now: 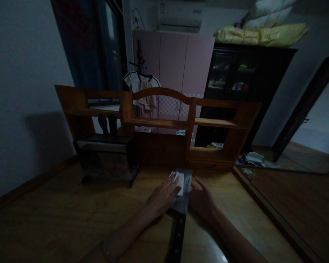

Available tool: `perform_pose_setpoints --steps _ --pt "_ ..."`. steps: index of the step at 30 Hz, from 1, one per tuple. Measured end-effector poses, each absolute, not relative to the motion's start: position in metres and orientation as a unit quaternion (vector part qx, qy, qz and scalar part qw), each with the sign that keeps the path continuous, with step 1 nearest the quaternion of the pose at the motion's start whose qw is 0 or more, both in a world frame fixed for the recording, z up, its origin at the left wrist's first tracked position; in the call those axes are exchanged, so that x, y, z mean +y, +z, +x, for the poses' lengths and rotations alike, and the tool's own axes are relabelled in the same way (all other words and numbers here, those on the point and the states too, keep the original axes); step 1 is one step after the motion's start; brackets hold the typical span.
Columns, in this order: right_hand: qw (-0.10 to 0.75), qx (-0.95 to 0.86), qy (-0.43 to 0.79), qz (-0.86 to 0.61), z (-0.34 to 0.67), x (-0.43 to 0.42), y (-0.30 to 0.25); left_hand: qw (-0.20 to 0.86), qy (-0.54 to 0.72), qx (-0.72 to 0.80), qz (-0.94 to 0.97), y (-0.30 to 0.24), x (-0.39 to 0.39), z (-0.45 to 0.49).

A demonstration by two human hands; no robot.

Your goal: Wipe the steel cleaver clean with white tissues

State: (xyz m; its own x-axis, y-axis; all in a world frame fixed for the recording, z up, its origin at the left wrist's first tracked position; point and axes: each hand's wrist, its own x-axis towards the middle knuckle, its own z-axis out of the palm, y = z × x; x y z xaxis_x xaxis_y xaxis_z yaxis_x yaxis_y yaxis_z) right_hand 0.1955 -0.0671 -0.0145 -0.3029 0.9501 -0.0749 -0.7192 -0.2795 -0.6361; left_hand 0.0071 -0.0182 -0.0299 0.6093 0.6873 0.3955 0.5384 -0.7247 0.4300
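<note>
- Fingers of your left hand (161,197) press a white paper (180,185) onto the knife (183,206), low centre of the frame.
- Your right hand (204,202) has its thumb apart; I cannot tell its grip.
- Wiping looks under way; part of the blade lies uncovered.

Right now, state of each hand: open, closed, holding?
Left hand: holding tissue against the cleaver.
Right hand: beside the cleaver; open or closed, can't tell.
</note>
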Motion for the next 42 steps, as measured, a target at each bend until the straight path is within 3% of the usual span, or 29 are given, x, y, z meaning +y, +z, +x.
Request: perform_pose_setpoints --steps 6,13,24,32,42 --pt "0.535 -0.257 0.782 -0.193 0.197 -0.066 -0.017 0.163 0.321 0.323 0.875 -0.015 -0.026 0.006" --pt "0.527 -0.241 0.786 -0.215 0.196 -0.066 -0.017 0.117 0.22 0.175 0.952 -0.008 -0.038 0.012" --pt "0.533 -0.267 0.779 -0.195 0.195 -0.066 -0.015 0.129 0.279 0.326 0.894 -0.027 -0.018 0.005" --pt "0.529 -0.249 0.784 -0.21 0.197 -0.062 -0.024 0.108 0.212 0.161 0.958 -0.015 -0.035 0.014" --pt "0.532 -0.291 0.77 -0.199 0.196 -0.062 -0.019 0.11 0.263 0.342 0.895 -0.038 -0.014 0.005"
